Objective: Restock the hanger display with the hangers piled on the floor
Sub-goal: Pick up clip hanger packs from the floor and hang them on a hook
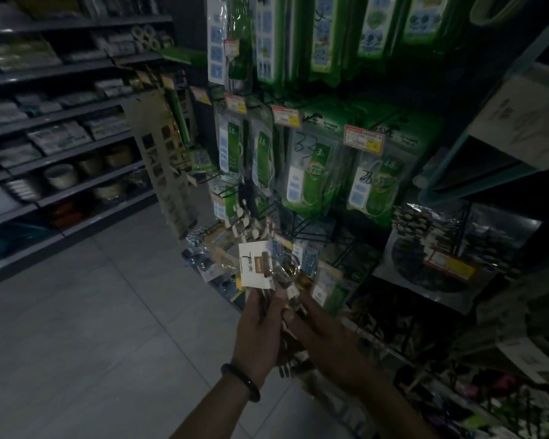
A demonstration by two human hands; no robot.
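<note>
Both of my hands hold one bundle of dark hangers (287, 315) in front of a dim shop display. My left hand (260, 327), with a dark bracelet on the wrist, grips the bundle from the left. My right hand (324, 331) grips it from the right, fingers curled round the stems. A white card label (255, 264) and shiny metal hooks (287, 267) stick up at the top of the bundle. Just above them, bare black wire pegs (311, 229) jut out of the display panel. The lower ends of the hangers are hidden behind my hands.
Green packaged power strips (301, 175) with red price tags hang on the panel above the pegs. Packs of clips (431, 248) hang to the right. Shelves of goods (61, 147) line the left aisle. A grey tiled floor (92, 327) lies below left.
</note>
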